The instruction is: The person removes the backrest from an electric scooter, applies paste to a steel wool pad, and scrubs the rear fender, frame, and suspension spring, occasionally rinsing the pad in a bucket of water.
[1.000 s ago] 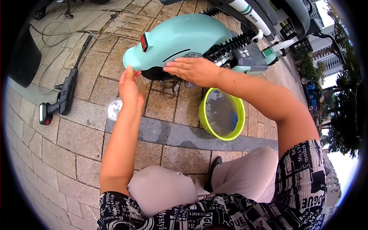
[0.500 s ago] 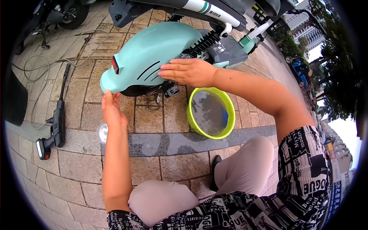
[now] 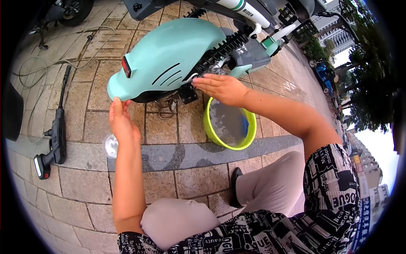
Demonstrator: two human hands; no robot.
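Note:
A mint-green rear fender (image 3: 177,51) with a red tail light (image 3: 126,67) and dark slots belongs to a scooter at the top of the view. My left hand (image 3: 122,120) pinches the fender's lower left tip between thumb and fingers. Fingers stretched out, my right hand (image 3: 224,89) lies by the fender's lower right end, close to the metal parts below the black coil spring (image 3: 224,47). Whether its fingertips touch those parts, I cannot tell. Beneath that hand stands a lime-green bucket (image 3: 252,131) of cloudy water.
On the paving at left lies a black pressure washer gun (image 3: 58,131), with a hose (image 3: 45,70) behind it. A clear plastic object (image 3: 110,145) sits beside my left forearm. Another vehicle's wheel (image 3: 76,12) shows at the top left.
My right hand has slid off the slotted side of the fender, rightward and slightly down. My left hand keeps its pinch on the tip. The view has shifted slightly.

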